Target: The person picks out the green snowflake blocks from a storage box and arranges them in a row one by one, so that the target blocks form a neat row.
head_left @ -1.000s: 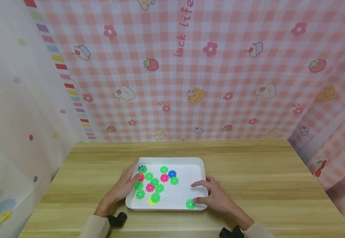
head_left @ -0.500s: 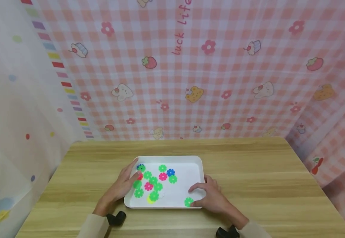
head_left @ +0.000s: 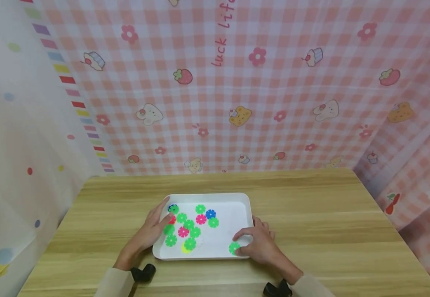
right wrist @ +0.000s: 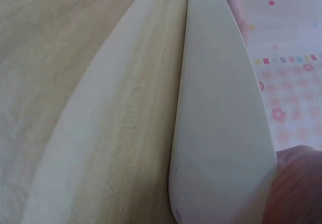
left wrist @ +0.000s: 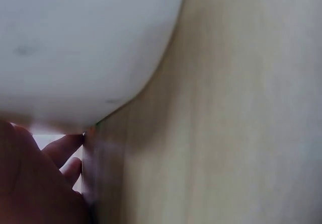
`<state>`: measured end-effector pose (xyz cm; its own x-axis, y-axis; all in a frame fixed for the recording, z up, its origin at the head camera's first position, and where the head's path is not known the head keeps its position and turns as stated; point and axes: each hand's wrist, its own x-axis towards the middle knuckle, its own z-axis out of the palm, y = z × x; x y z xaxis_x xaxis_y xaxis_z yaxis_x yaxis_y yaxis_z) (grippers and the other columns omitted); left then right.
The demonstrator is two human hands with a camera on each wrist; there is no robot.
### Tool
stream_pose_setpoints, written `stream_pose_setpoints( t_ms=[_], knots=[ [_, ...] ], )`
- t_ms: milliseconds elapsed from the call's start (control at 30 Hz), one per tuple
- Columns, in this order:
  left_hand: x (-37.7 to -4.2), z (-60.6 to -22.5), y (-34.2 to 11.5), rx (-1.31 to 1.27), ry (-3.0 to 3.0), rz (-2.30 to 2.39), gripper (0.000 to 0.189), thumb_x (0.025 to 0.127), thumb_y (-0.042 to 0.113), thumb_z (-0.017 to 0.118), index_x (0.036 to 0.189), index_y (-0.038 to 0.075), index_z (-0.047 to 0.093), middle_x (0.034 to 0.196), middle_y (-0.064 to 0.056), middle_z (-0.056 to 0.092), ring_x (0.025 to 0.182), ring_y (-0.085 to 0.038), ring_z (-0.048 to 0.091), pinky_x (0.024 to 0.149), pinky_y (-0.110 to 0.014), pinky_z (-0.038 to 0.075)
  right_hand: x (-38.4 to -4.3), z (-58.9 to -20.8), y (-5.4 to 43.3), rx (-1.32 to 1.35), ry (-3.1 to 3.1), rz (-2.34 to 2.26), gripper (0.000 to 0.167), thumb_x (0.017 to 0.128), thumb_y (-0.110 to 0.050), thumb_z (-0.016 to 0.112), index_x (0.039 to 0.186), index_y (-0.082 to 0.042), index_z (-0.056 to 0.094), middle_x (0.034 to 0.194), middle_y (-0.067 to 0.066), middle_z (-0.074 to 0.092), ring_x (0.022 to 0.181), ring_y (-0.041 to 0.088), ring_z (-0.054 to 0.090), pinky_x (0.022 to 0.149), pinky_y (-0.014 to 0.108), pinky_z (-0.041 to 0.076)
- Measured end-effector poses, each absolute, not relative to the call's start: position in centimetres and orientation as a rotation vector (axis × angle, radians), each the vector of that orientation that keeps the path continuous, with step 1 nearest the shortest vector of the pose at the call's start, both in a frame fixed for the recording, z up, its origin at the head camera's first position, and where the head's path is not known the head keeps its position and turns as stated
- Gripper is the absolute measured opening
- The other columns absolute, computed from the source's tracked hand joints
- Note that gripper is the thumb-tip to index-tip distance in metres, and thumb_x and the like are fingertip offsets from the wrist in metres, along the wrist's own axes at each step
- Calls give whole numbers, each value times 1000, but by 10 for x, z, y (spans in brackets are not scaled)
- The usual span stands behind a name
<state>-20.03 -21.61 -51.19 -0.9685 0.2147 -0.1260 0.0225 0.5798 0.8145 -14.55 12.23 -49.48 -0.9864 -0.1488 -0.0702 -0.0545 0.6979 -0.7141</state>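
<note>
"White tray [head_left: 224, 237] on the wood-grain table [head_left: 300, 214]; what has hold of it?"

"The left hand [head_left: 149, 232] grips its left side, thumb inside, fingers outside."

"And the right hand [head_left: 261, 244]?"

"Near the tray's front right corner. Thumb and index finger curve apart inside, the thumb touching a green notched disc [head_left: 232, 248]; whether they have hold of it, I can't tell."

"The other discs [head_left: 188, 224]?"

"Clustered toward the tray's left, some overlapping: green, pink, blue, yellow."
</note>
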Motion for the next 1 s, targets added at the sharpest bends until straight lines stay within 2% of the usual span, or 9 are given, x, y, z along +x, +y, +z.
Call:
stream_pose_setpoints(
  t_ms=[367,667,833,1000],
  knots=[
    [-202,-514,-216,216,2610,1351,66,105,43,43,160,23,13,164,-13,15,148,-38,8,115,-68,8,-146,-492,122,-144,2773,-1113,23,67,-17,91,74,-24,70,150,26,38,124,43,37,89,57,26],
    [-199,-515,-215,211,2596,1402,66,106,39,44,161,20,12,164,-15,15,148,-38,9,116,-66,8,-143,-492,123,-100,2761,-1116,26,70,-15,88,73,-20,62,147,24,41,130,44,33,94,59,26],
    [-197,-514,-215,189,2559,1433,66,106,32,44,161,19,9,164,-15,12,149,-37,5,116,-65,5,-143,-491,124,-100,2759,-1155,24,74,-14,85,72,-20,62,145,25,43,130,45,34,95,62,25],
    [-198,-513,-216,189,2560,1425,66,106,32,44,161,20,9,165,-13,10,150,-37,3,116,-66,4,-145,-490,126,-100,2736,-1207,22,77,-16,84,71,-20,63,145,25,44,133,47,33,98,66,24]
  ],
)
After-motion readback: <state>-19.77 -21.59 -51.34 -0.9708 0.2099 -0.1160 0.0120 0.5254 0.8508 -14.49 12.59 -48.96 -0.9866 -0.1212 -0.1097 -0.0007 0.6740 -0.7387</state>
